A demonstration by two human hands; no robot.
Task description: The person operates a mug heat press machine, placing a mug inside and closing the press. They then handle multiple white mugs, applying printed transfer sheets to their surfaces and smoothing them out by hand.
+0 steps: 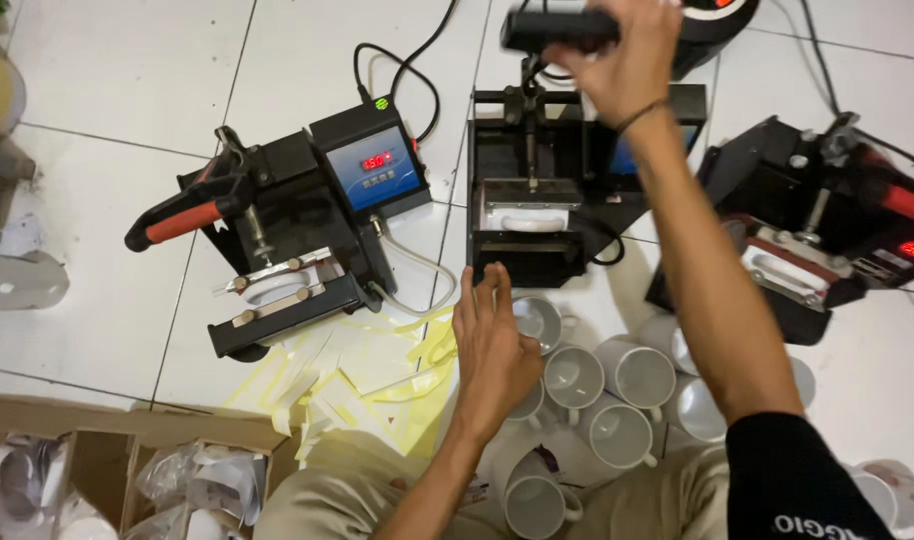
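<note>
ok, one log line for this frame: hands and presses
right hand: grips middle press lever | left hand: open, above white mugs | presses: three

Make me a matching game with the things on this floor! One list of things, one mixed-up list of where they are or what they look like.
Things:
1. Right hand
2. Left hand
3. Left press
4. Yellow strips

Places or looks:
A. lying on the tiles in front of the left press
B. on the middle press's black handle
C. has a red-gripped lever
D. open, above the white mugs

Pairs: 1-B, 2-D, 3-C, 4-A
</note>
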